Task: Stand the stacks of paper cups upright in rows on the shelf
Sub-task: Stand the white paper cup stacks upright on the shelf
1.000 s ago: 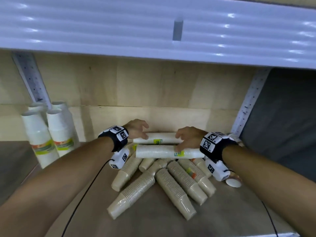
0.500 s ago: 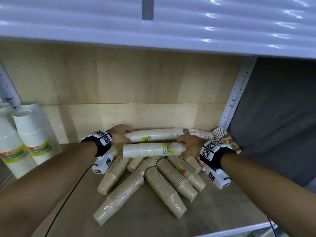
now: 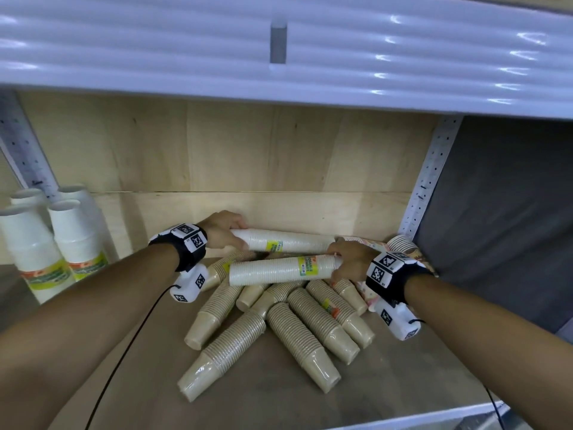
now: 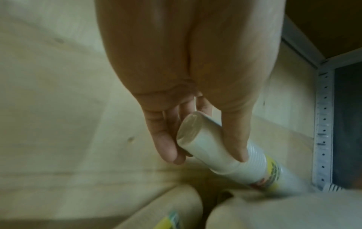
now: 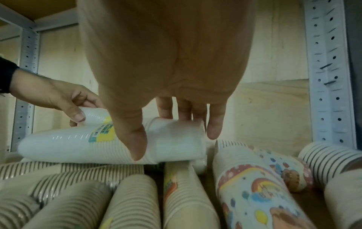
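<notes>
Two white cup stacks lie crosswise on top of a pile of brown cup stacks (image 3: 297, 336) on the wooden shelf (image 3: 403, 380). My left hand (image 3: 228, 232) grips the left end of the rear white stack (image 3: 291, 242), thumb and fingers curled round it. The left wrist view shows the left hand (image 4: 205, 156) on that rear white stack's (image 4: 221, 158) closed end. My right hand (image 3: 341, 263) grips the right end of the front white stack (image 3: 273, 271). In the right wrist view the right hand (image 5: 174, 144) wraps the front white stack (image 5: 74, 144).
Several white stacks (image 3: 71, 240) stand upright at the far left by the perforated post (image 3: 21, 150). Patterned stacks (image 5: 252, 190) and a striped stack (image 5: 329, 156) lie at the right by the other post (image 3: 431, 178). The upper shelf (image 3: 279, 72) hangs low overhead.
Both hands slid outward from the middle of the white stacks to opposite ends and closed round them. The head view has also shifted.
</notes>
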`<state>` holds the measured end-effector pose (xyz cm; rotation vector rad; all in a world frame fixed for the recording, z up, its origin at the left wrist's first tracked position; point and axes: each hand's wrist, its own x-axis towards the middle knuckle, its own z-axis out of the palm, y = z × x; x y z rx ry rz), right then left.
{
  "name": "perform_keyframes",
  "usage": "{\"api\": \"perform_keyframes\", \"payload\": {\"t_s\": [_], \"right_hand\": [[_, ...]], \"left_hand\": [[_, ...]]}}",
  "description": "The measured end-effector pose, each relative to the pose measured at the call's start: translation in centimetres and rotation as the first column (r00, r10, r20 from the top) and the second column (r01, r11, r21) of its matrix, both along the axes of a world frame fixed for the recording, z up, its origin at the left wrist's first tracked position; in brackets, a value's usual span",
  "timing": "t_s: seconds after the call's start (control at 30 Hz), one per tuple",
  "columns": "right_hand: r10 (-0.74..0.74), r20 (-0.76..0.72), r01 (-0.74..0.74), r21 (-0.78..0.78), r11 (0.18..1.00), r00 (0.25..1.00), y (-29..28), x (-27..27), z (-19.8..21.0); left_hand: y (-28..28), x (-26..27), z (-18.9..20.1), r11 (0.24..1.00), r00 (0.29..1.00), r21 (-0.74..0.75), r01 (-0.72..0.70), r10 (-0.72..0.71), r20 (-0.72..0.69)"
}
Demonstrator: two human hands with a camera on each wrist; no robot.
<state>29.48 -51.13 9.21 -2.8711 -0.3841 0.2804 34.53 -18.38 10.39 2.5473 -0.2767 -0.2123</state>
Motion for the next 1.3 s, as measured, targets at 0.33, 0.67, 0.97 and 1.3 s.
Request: {"api": "perform_keyframes", "payload": {"t_s": [0.33, 0.67, 0.97, 1.3], "right_hand": [[0.054, 0.121, -0.057, 0.026, 0.998, 0.991, 1.3, -1.4, 6.8], [0.114, 0.336, -0.238, 0.355, 0.904, 0.935, 7.8, -2.0, 14.0], [0.250, 0.416, -0.416, 0.374, 0.829, 0.874, 15.8, -3.6, 17.5], [0.441, 0.372, -0.555, 0.296, 0.778, 0.817, 24.2, -7.1, 17.5]], "left_hand": [[-1.5, -2.8, 8.7, 0.975, 0.979, -0.220, -0.032, 0.075, 0.191], [1.2, -8.0, 18.2, 0.982, 0.923, -0.131, -0.134, 0.172, 0.344], [6.2, -13.3, 22.6, 0.938, 0.944, 0.174, -0.299, 0.264, 0.199], [10.7, -19.7, 21.4, 0.775, 0.890, 0.472, -0.421, 0.452, 0.050]]}}
